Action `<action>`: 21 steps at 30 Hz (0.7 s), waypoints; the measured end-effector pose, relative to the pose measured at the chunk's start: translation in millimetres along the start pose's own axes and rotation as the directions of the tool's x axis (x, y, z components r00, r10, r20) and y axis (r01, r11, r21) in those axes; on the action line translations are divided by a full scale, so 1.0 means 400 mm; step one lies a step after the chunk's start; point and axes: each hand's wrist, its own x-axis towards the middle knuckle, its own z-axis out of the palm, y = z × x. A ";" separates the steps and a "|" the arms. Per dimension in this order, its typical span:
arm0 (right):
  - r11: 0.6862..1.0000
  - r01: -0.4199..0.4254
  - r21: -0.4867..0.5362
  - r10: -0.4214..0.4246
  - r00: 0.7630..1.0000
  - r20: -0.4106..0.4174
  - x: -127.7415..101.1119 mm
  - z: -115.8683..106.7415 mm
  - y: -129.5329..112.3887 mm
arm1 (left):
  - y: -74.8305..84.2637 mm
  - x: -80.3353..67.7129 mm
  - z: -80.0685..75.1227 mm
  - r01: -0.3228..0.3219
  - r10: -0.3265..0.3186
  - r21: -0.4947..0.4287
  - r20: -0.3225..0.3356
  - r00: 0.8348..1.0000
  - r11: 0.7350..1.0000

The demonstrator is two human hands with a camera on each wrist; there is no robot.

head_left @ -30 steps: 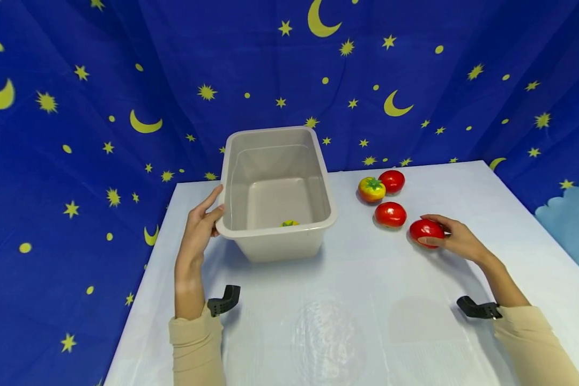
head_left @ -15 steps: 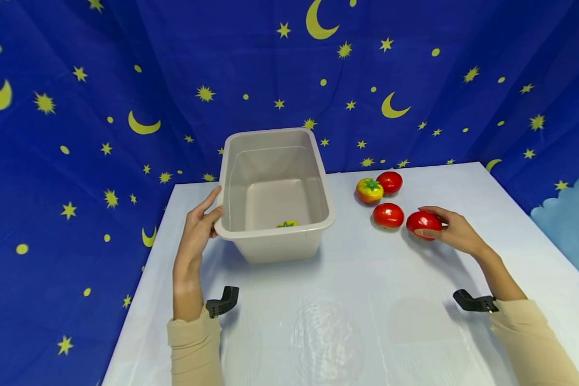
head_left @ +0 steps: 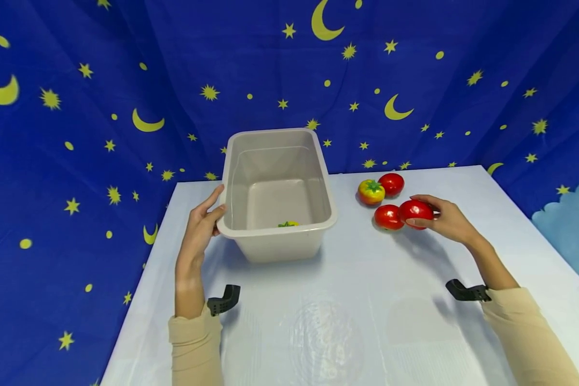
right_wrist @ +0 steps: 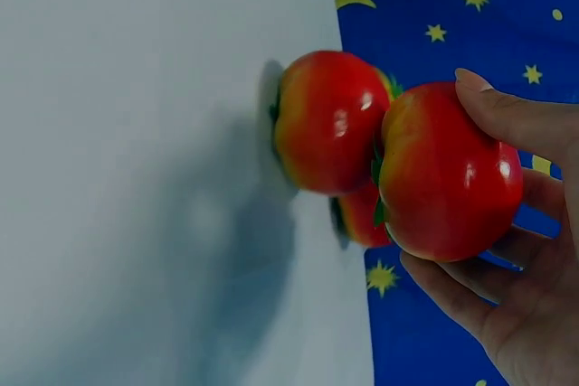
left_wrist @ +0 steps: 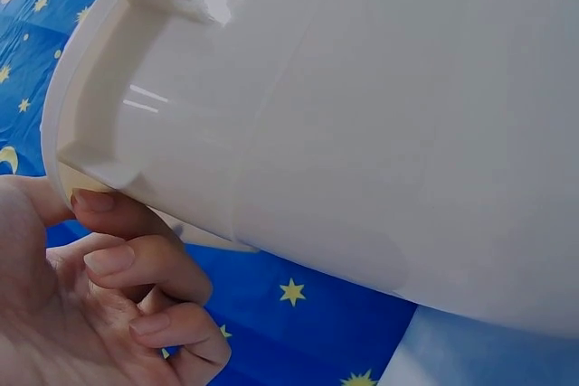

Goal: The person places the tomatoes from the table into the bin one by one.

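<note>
In the head view my right hand [head_left: 446, 219] holds a glossy red tomato [head_left: 416, 214] between thumb and fingers, raised off the table. The right wrist view shows its yellowish underside and green leaves. It overlaps a second red tomato [head_left: 388, 217] that lies on the table. Behind that one sit a yellow-orange tomato [head_left: 371, 192] with green leaves on top and another red tomato [head_left: 392, 184]. At the left, my left hand [head_left: 198, 225] grips the rim of a grey plastic bin [head_left: 276, 233], with fingers curled under the edge in the left wrist view.
Inside the bin, a yellow-and-green top of a tomato [head_left: 288, 224] shows above the front rim; the rest is hidden. The white table [head_left: 357, 300] ends at a blue curtain [head_left: 251, 64] with yellow stars and moons.
My right hand has lifted the red tomato from the table and carried it a little left and toward the back. The left hand and the bin stay in place.
</note>
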 end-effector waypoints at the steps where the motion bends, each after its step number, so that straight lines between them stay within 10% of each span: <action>1: 1.000 -0.001 0.002 0.001 1.000 0.002 0.004 -0.001 -0.006 | 0.001 0.000 0.000 0.005 -0.005 0.014 0.002 1.000 1.000; 21: 0.997 0.066 0.028 -0.066 0.998 0.014 0.032 0.004 -0.062 | 0.004 -0.003 -0.003 0.018 -0.018 0.020 0.014 1.000 1.000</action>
